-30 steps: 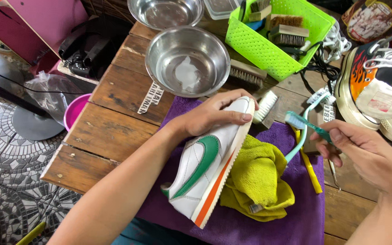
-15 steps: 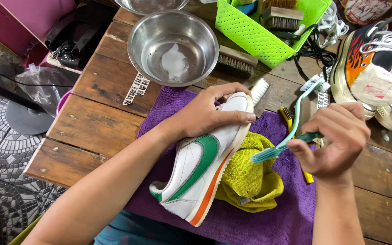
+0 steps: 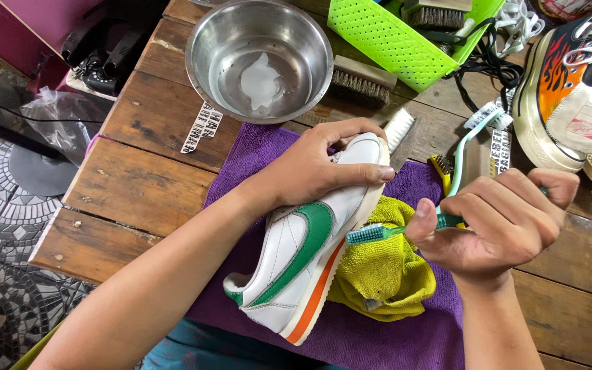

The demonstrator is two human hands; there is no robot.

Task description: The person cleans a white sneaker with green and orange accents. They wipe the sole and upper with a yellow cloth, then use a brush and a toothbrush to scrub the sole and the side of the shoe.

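Mid-frame, our left hand clasps the white sneaker tilted over the purple cloth; our right hand, closed round a teal toothbrush, sets bristles beside its sole.

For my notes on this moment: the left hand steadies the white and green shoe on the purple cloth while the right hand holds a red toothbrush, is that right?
Not quite: the toothbrush in the right hand is teal, not red, as the head view shows. The left hand does steady the shoe on the purple cloth.
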